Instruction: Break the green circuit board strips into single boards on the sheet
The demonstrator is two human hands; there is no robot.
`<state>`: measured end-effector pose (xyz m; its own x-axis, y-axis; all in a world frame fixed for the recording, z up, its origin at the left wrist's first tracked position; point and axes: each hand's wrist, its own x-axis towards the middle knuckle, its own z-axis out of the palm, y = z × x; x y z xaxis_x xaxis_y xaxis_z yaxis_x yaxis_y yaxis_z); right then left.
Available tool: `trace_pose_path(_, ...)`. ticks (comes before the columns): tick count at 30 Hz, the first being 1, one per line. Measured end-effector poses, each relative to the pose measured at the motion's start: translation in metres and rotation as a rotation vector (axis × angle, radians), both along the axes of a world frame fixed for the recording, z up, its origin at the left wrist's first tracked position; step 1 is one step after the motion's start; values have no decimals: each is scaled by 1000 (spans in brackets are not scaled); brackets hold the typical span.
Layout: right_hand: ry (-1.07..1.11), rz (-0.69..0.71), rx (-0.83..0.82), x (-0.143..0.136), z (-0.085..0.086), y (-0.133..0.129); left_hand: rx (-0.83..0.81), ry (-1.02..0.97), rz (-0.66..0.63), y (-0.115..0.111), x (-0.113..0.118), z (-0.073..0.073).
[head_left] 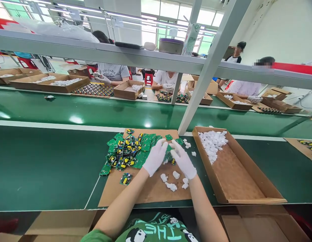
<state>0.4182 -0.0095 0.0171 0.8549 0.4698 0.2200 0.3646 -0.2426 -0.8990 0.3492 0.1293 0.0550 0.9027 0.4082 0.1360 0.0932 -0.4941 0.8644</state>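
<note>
— Hands first: where were they?

— Left hand [156, 157] and right hand [182, 159], both gloved, met fingertip to fingertip over a green circuit board [168, 155] at the right edge of the board pile [128, 151]. Fingers curled around it; how tightly, I couldn't tell.

— And the white parts?

— Loose white caps [172, 181] lay just near of the hands on the cardboard sheet [148, 191]; the box of caps [246, 198] sat right, closer to the right hand.
</note>
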Motion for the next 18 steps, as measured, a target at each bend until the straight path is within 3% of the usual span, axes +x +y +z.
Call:
trace_pose_path(3, 91, 107, 47, -7, 9, 3, -42, -13, -24, -4, -8, 2)
trace_pose_path(7, 130, 32, 92, -9, 13, 0, -27, 3, -88, 1, -16, 2)
trace_pose_path(10, 76, -54, 85, -9, 12, -3, 35, 34, -138, 4, -16, -4)
trace_pose_path(18, -260, -391, -215, 4, -1, 5, 308, 93, 50, -20, 6, -22)
